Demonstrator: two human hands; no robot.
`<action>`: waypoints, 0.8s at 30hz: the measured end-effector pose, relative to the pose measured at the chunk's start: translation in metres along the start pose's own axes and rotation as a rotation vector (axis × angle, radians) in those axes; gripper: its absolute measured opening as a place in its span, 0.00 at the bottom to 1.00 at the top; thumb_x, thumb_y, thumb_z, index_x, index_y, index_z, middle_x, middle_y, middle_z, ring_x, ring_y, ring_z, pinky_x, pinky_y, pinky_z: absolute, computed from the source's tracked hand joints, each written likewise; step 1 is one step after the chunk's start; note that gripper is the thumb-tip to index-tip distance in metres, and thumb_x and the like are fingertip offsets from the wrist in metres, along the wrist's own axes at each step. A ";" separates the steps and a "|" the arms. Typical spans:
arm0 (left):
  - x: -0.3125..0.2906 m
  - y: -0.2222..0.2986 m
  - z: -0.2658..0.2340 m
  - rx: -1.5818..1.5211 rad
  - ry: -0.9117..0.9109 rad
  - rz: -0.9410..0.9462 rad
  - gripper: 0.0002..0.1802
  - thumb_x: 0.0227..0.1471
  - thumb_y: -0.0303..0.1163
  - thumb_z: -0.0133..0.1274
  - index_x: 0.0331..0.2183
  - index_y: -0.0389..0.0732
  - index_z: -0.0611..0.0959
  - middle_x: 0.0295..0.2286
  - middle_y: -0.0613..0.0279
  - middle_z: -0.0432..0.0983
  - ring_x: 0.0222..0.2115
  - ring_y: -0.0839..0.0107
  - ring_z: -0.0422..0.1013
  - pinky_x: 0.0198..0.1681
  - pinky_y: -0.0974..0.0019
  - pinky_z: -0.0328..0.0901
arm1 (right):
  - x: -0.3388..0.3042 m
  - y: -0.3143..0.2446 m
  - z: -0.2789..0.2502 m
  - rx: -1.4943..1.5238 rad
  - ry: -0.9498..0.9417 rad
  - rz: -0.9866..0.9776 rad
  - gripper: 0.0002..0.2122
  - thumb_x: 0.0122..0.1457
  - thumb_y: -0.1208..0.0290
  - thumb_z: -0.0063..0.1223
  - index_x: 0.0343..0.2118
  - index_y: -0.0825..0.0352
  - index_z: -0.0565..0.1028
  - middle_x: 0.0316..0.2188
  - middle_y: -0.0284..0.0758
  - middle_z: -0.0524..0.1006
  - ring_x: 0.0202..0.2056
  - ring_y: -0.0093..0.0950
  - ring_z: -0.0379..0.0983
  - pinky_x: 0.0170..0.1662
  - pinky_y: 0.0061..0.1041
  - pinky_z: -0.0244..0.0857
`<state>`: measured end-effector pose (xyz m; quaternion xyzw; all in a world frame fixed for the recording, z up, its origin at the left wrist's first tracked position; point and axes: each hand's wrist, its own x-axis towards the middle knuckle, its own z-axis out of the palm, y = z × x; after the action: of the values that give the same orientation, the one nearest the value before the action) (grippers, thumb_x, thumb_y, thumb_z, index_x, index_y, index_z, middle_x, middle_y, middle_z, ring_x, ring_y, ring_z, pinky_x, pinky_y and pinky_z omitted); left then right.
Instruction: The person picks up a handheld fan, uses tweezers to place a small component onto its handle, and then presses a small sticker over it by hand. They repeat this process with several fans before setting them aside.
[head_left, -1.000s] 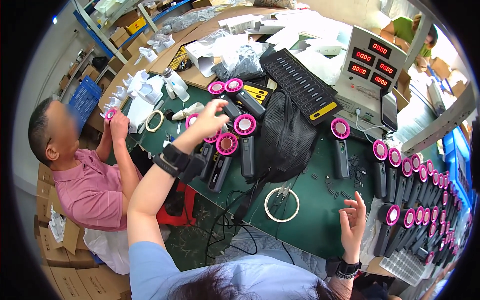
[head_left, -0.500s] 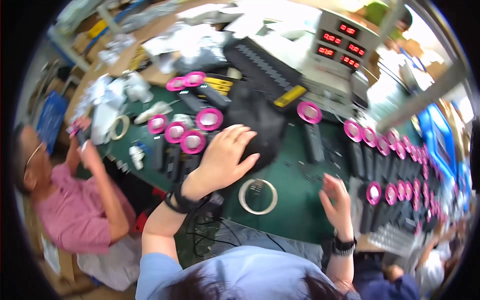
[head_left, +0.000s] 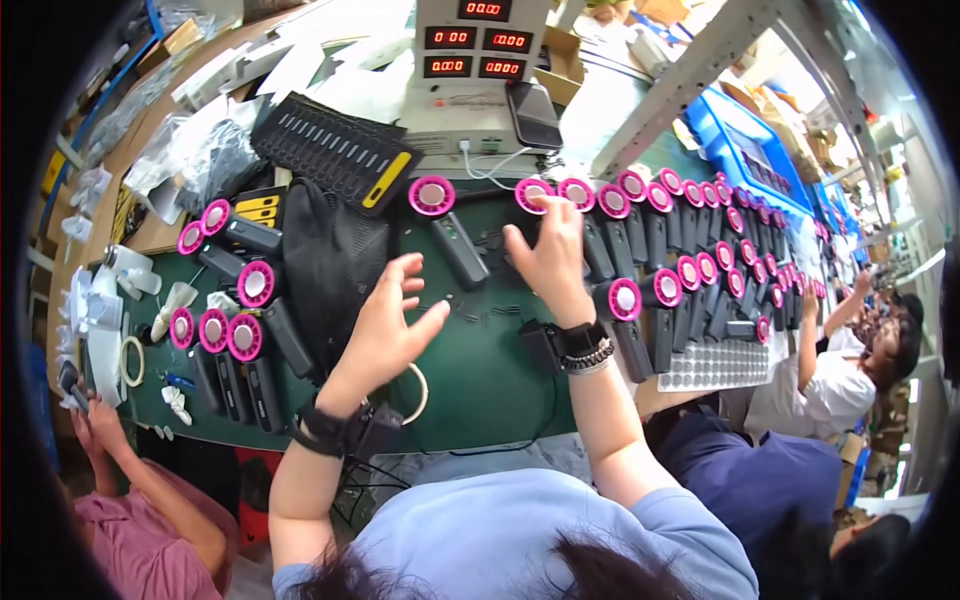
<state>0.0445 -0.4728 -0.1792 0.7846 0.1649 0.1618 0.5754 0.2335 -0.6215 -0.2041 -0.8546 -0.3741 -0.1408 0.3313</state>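
Note:
My left hand [head_left: 385, 325] hovers over the green table with its fingers apart and nothing in it. Beside it lies a black mesh bag [head_left: 330, 255]. Under that wrist a cream tape ring [head_left: 418, 392] partly shows. My right hand [head_left: 552, 262] is raised before a row of handheld fans, thumb spread from the fingers. Its fingertips overlap the pink head of one handheld fan [head_left: 527, 190]; whether they touch it I cannot tell. A single fan [head_left: 460, 250] with a dark grey handle lies between my hands. Small dark pieces [head_left: 490, 312] are scattered below it.
At the back stands a meter box [head_left: 465, 100] with red digits, and a phone [head_left: 535, 115] leans on it. Many more fans [head_left: 690, 270] line the right side. Others [head_left: 235, 385] lie at left. A blue crate [head_left: 750, 150] is far right. Co-workers sit on both sides.
The view has turned to the right. My right hand has moved up and forward to the row of fans. My left hand has left the black bag and hangs beside it.

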 end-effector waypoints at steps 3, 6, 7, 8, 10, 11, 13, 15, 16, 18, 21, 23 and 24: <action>0.033 -0.029 0.029 -0.259 0.087 -0.148 0.28 0.50 0.31 0.60 0.51 0.32 0.71 0.44 0.50 0.74 0.48 0.60 0.69 0.55 0.55 0.63 | -0.011 0.039 -0.024 -0.199 0.047 0.138 0.26 0.45 0.67 0.66 0.46 0.72 0.69 0.42 0.45 0.68 0.47 0.43 0.65 0.51 0.36 0.61; 0.080 -0.072 0.047 -0.488 0.088 -0.304 0.28 0.50 0.32 0.62 0.49 0.30 0.71 0.42 0.52 0.74 0.45 0.62 0.71 0.54 0.57 0.64 | -0.016 0.042 -0.031 -0.284 -0.062 0.140 0.23 0.44 0.66 0.66 0.42 0.72 0.72 0.42 0.44 0.68 0.47 0.43 0.65 0.51 0.37 0.61; 0.095 -0.089 0.047 -0.603 0.045 -0.369 0.28 0.49 0.33 0.62 0.48 0.30 0.71 0.42 0.53 0.74 0.44 0.64 0.71 0.52 0.59 0.65 | -0.016 0.041 -0.032 -0.320 -0.122 0.136 0.22 0.44 0.65 0.66 0.40 0.73 0.73 0.43 0.43 0.68 0.47 0.43 0.64 0.51 0.37 0.62; 0.105 -0.095 0.048 -0.715 -0.002 -0.433 0.28 0.48 0.34 0.63 0.47 0.30 0.72 0.41 0.54 0.74 0.42 0.65 0.72 0.50 0.60 0.66 | -0.015 0.038 -0.035 -0.322 -0.124 0.132 0.22 0.44 0.65 0.66 0.40 0.73 0.73 0.43 0.43 0.68 0.47 0.43 0.64 0.51 0.37 0.62; 0.110 -0.079 0.051 -0.591 -0.002 -0.454 0.28 0.47 0.36 0.64 0.46 0.30 0.72 0.39 0.55 0.75 0.40 0.68 0.72 0.47 0.62 0.67 | -0.012 0.030 -0.036 -0.471 -0.199 0.162 0.21 0.45 0.63 0.65 0.37 0.73 0.74 0.43 0.43 0.68 0.47 0.43 0.64 0.50 0.37 0.62; 0.111 -0.069 0.053 -0.464 -0.002 -0.471 0.29 0.46 0.37 0.65 0.45 0.31 0.73 0.38 0.56 0.75 0.39 0.70 0.72 0.43 0.64 0.67 | -0.011 0.030 -0.035 -0.545 -0.237 0.177 0.20 0.45 0.63 0.65 0.35 0.73 0.75 0.43 0.42 0.68 0.47 0.43 0.64 0.50 0.37 0.62; 0.111 -0.062 0.056 -0.334 0.007 -0.494 0.29 0.45 0.39 0.66 0.44 0.32 0.73 0.36 0.58 0.76 0.37 0.72 0.72 0.40 0.67 0.68 | -0.010 0.033 -0.034 -0.522 -0.224 0.162 0.20 0.45 0.62 0.65 0.35 0.74 0.75 0.43 0.42 0.68 0.48 0.43 0.64 0.49 0.37 0.63; 0.116 -0.064 0.059 -0.286 0.111 -0.488 0.28 0.44 0.41 0.67 0.41 0.32 0.75 0.33 0.60 0.76 0.33 0.76 0.72 0.33 0.71 0.66 | -0.007 0.039 -0.032 -0.484 -0.187 0.136 0.20 0.45 0.61 0.65 0.33 0.74 0.75 0.43 0.42 0.67 0.48 0.42 0.63 0.48 0.38 0.64; 0.121 -0.066 0.062 -0.264 0.158 -0.485 0.28 0.43 0.42 0.67 0.40 0.32 0.76 0.32 0.61 0.77 0.31 0.77 0.72 0.30 0.73 0.65 | -0.007 0.046 -0.030 -0.482 -0.194 0.137 0.20 0.45 0.61 0.65 0.33 0.74 0.75 0.43 0.42 0.67 0.48 0.42 0.63 0.48 0.38 0.64; 0.132 -0.068 0.063 -0.281 0.147 -0.492 0.26 0.44 0.41 0.67 0.38 0.33 0.76 0.31 0.62 0.77 0.29 0.78 0.72 0.29 0.74 0.65 | -0.008 0.053 -0.026 -0.419 -0.079 0.075 0.20 0.45 0.60 0.65 0.34 0.72 0.74 0.44 0.43 0.67 0.47 0.42 0.65 0.46 0.36 0.66; 0.131 -0.072 0.062 -0.308 0.121 -0.500 0.22 0.45 0.40 0.67 0.36 0.35 0.78 0.30 0.64 0.77 0.26 0.80 0.71 0.27 0.76 0.64 | -0.017 0.052 -0.036 -0.263 0.001 0.083 0.21 0.47 0.60 0.65 0.36 0.72 0.73 0.43 0.43 0.67 0.45 0.40 0.67 0.44 0.35 0.66; 0.122 -0.071 0.055 -0.434 0.163 -0.393 0.19 0.43 0.35 0.67 0.32 0.34 0.78 0.24 0.63 0.75 0.21 0.79 0.70 0.23 0.76 0.65 | -0.020 0.033 -0.052 -0.023 0.048 0.151 0.21 0.50 0.62 0.64 0.41 0.72 0.72 0.42 0.44 0.69 0.42 0.36 0.70 0.41 0.33 0.66; 0.118 -0.069 0.047 -0.496 0.188 -0.335 0.17 0.43 0.33 0.67 0.30 0.33 0.77 0.21 0.63 0.75 0.18 0.79 0.70 0.21 0.76 0.65 | -0.023 0.019 -0.064 -0.009 0.041 0.145 0.21 0.50 0.62 0.64 0.41 0.72 0.72 0.42 0.44 0.69 0.42 0.36 0.70 0.41 0.33 0.66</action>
<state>0.1659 -0.4409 -0.2512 0.5638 0.2997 0.1717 0.7502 0.2327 -0.6865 -0.1768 -0.8780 -0.3038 -0.1355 0.3442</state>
